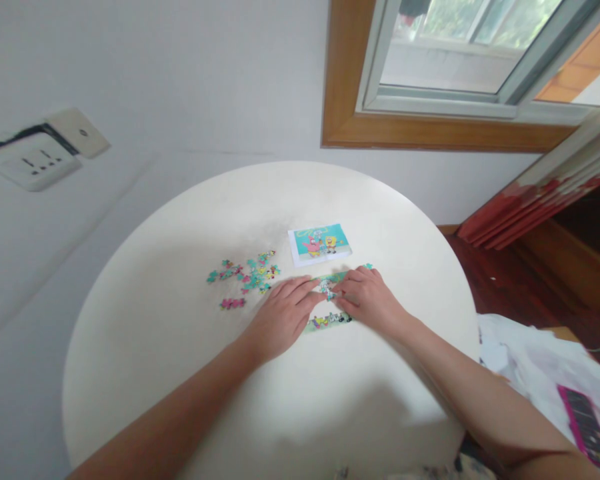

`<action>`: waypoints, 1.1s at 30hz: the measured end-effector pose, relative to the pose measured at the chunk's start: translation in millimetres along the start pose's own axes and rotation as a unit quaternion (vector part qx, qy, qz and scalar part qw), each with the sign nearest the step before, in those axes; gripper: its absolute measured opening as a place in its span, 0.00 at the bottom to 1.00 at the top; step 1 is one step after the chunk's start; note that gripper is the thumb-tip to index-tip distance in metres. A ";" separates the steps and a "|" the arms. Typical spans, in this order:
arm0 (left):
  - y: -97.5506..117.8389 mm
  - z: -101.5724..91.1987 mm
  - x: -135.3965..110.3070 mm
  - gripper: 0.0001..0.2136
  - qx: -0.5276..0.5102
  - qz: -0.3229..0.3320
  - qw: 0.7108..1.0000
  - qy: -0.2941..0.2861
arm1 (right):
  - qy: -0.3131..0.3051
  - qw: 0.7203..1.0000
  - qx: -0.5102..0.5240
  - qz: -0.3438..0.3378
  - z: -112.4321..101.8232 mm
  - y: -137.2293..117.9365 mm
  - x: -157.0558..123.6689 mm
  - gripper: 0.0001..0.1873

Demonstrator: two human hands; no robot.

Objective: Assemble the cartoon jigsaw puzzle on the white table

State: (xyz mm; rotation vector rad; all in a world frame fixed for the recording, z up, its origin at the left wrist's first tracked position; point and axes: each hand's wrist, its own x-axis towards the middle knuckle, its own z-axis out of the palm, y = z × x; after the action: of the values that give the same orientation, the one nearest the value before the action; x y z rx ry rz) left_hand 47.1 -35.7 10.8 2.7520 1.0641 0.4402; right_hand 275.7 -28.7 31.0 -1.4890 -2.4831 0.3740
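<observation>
A partly joined jigsaw puzzle (325,322) lies on the white round table, with a bottom strip and a top strip showing and bare table between them. My right hand (370,298) pinches a small white and teal puzzle piece (327,290) against the top strip. From the other side, my left hand (286,312) rests with fingers stretched out, its fingertips beside that piece. The hands hide both side edges of the puzzle. Loose puzzle pieces (254,275) lie heaped left of my left hand, and a joined pink pair (233,303) sits just below them.
Behind the puzzle lies a picture card (325,241) with a pink and a yellow cartoon figure. The round table (145,320) stands against a wall with a socket (35,160) and a window. At lower right, a pink-edged phone-like object (586,423) rests on white material.
</observation>
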 end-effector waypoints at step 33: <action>-0.4 1.6 -0.3 0.18 -0.009 -0.003 1.000 0.015 | -0.033 0.996 0.029 -0.076 -5.5 3.7 -4.1 0.08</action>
State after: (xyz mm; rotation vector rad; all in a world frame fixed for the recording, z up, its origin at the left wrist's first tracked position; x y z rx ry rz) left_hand 47.2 -35.7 9.1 2.7341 1.0698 0.4878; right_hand 282.4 -30.0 34.8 -1.2757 -2.5929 0.4684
